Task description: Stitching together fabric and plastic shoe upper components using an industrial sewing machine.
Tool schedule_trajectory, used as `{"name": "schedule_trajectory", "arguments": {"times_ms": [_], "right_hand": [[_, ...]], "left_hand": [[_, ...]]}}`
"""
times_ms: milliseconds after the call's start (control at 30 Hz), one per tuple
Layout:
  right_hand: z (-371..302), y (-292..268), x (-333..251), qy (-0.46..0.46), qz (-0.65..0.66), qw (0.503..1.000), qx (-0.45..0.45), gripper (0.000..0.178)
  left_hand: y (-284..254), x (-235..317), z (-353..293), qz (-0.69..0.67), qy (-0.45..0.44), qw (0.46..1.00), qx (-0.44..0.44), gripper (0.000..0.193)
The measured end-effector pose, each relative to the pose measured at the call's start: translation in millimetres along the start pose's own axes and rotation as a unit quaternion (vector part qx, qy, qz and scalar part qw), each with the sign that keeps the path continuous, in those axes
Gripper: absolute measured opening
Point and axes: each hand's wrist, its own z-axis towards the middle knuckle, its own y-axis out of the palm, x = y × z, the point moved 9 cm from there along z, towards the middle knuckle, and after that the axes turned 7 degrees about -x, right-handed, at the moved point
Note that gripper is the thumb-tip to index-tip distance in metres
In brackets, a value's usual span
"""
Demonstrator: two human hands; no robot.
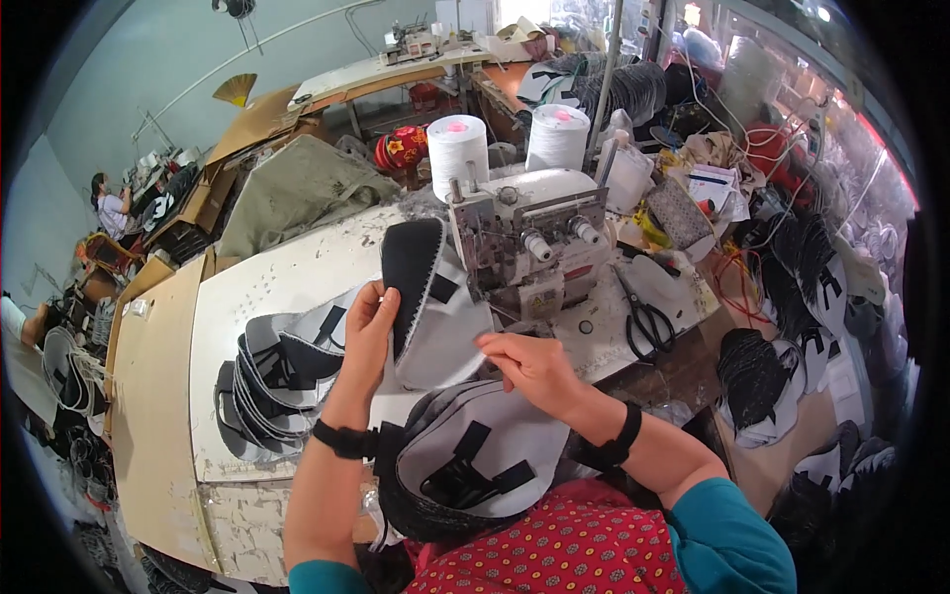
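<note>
One piece in hand, two piles unsettled

You have a grey-and-black fabric piece (440, 342) raised just left of the sewing machine (544, 247), apart from the table. Your left hand (368, 332) grasps its left side, thumb on the black face. Your right hand (534, 371) has its fingers drawn together at the piece's right edge; whether they pinch fabric or thread, I cannot tell.

Progress: pale stitching runs along the curved black edge, so that edge appears sewn. The lower grey edge is too indistinct to pass. The table pile (265, 401), at your left, shows similar light edging and I judge it finished. The lap stack (498, 451), grey with black tabs, is probably waiting; its edges do not settle the matter.

Surface: your white table (247, 297) is marked with dark specks and lint. Two white thread cones (457, 163) stand behind the machine; black scissors (648, 327) lie to its right.

Room: more fabric pieces (757, 381) heap at the right, and another worker (112, 210) sits far left, near the pale blue wall (327, 59).
</note>
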Motion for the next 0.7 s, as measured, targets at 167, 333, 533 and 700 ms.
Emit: {"name": "schedule_trajectory", "arguments": {"times_ms": [167, 333, 533, 700], "right_hand": [[10, -2, -7, -0.047, -0.031, 0.998, 0.037, 0.016], [13, -7, -1, -0.024, -0.051, 0.997, 0.045, 0.021], [14, -15, -2, -0.033, -0.077, 0.991, 0.105, 0.019], [-8, -22, 7, 0.048, -0.027, 0.986, 0.156, 0.022]], "left_hand": [[-29, -4, 5, 0.043, -0.036, 0.996, 0.073, 0.016], [-36, -13, -35, 0.058, -0.225, 0.966, 0.116, 0.026], [25, -10, -85, 0.017, -0.376, 0.926, -0.039, 0.044], [53, 0, -56, 0.157, -0.163, 0.967, -0.120, 0.045]]}}
